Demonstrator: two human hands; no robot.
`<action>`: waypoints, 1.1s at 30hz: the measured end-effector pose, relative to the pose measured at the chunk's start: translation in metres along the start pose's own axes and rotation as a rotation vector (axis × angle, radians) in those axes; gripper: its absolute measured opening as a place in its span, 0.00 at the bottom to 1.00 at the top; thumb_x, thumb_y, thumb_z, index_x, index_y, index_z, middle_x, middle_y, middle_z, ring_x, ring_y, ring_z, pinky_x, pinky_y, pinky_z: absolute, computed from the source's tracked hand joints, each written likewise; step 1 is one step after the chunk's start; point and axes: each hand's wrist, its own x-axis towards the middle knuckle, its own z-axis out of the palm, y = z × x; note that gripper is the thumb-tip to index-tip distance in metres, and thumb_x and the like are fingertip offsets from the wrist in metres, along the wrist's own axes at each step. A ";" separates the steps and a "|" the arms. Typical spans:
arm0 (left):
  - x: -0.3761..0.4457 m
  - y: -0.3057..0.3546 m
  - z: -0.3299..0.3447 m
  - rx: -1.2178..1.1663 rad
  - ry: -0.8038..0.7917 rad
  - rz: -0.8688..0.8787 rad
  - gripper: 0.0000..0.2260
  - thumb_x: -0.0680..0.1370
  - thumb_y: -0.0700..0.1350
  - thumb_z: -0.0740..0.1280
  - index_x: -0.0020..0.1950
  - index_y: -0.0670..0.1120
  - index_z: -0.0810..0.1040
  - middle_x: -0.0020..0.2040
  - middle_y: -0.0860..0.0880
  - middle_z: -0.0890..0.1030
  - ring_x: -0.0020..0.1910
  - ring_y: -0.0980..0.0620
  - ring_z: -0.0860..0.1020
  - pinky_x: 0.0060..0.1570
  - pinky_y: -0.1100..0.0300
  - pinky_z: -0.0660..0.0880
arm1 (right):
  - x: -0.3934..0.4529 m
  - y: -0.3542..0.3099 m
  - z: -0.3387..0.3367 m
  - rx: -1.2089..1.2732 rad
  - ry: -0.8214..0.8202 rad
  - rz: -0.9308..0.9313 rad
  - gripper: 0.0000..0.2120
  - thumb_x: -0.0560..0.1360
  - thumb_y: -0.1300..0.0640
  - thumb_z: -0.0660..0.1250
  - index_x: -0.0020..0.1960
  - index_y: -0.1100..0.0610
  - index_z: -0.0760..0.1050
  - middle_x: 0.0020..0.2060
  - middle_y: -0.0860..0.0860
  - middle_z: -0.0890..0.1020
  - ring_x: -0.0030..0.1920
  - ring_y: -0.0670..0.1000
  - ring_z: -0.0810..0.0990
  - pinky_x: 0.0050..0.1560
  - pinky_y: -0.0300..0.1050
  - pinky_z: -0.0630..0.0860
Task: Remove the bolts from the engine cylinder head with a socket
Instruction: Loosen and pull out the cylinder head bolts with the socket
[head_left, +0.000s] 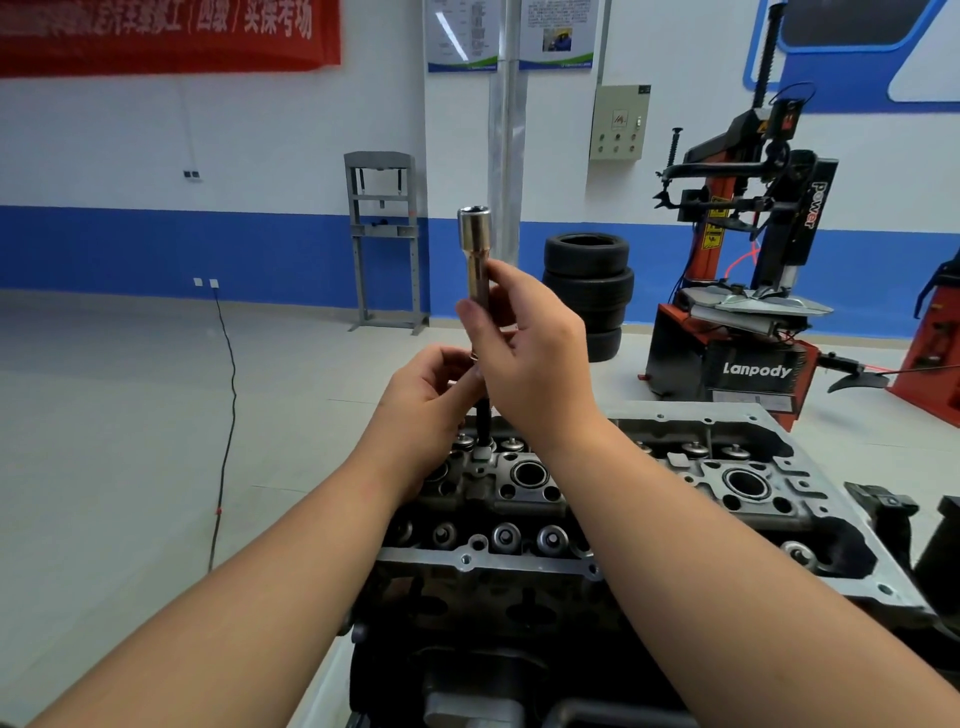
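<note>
A long chrome socket (475, 249) stands upright above the engine cylinder head (670, 499), its open drive end on top. My right hand (524, 353) grips its shaft with fingers and thumb curled round it. Just below, my left hand (431, 395) pinches the lower end of the socket, where a dark bolt shank (484, 423) comes out and reaches down to the head. Several round valve caps and bores show on the head's top face.
A stack of black tyres (589, 280) stands behind the head, with a red and black tyre changer (748, 291) to the right. A grey press frame (384, 239) is at the far wall. A black cable (228, 415) runs over the floor at left.
</note>
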 end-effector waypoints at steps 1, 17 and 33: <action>-0.001 0.000 0.001 -0.009 -0.011 -0.006 0.07 0.82 0.55 0.68 0.55 0.56 0.82 0.50 0.53 0.87 0.49 0.56 0.85 0.42 0.66 0.78 | 0.000 0.002 0.000 0.019 -0.007 0.018 0.16 0.79 0.64 0.68 0.66 0.68 0.76 0.47 0.56 0.83 0.46 0.53 0.83 0.49 0.54 0.80; -0.001 0.002 0.003 -0.009 -0.072 -0.030 0.12 0.86 0.56 0.61 0.59 0.53 0.82 0.51 0.51 0.87 0.51 0.53 0.85 0.48 0.61 0.80 | 0.000 -0.004 0.000 0.117 -0.150 0.189 0.22 0.83 0.60 0.62 0.76 0.61 0.66 0.51 0.54 0.85 0.51 0.52 0.85 0.55 0.54 0.80; -0.001 0.003 0.002 -0.001 -0.068 0.009 0.09 0.83 0.57 0.66 0.58 0.57 0.83 0.54 0.52 0.87 0.53 0.54 0.85 0.48 0.60 0.81 | 0.000 -0.005 -0.001 0.093 -0.123 0.112 0.22 0.79 0.58 0.69 0.72 0.61 0.71 0.49 0.50 0.83 0.49 0.51 0.83 0.52 0.54 0.80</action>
